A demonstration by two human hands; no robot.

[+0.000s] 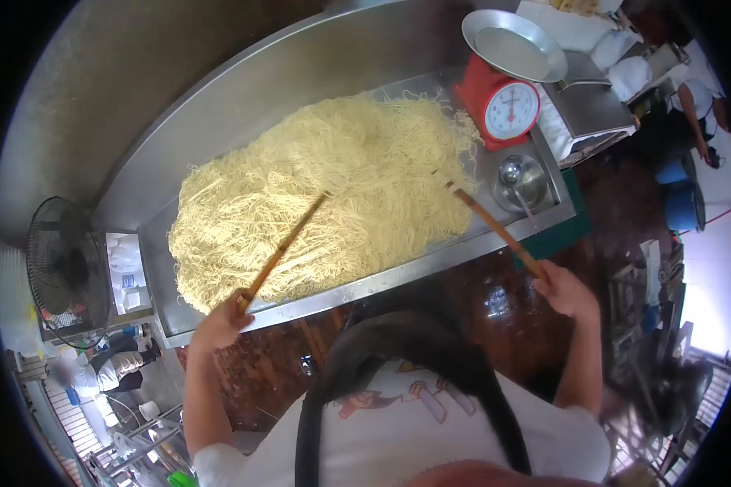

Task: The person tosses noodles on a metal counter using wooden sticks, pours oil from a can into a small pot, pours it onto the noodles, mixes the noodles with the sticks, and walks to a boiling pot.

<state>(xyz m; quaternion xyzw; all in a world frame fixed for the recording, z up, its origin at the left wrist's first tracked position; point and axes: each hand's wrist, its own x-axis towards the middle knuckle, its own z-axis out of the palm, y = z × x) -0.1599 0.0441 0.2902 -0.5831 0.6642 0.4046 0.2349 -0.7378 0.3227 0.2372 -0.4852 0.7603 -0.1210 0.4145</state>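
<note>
The hands are well apart, each closed around one stick: the left hand [222, 325] grips a long brown wooden stick [283, 247], the right hand [566, 290] a similar slim wooden rod [495, 227]. Ahead of and between them, a broad heap of pale yellow noodles [325, 203] covers much of the steel, high-walled table [365, 286]. Whether the rod's tip touches the strands, I cannot tell.

Strands lie close to the near rim, so a hard pull toward the body might drag some over. Beyond the right hand, a wide sweep could knock the shiny metal bowl [533, 180] or the red dial scale [512, 109] with its round silver pan [516, 53]; both crowd the heap's right end. A black caged fan [67, 268] stands left of the left hand.
</note>
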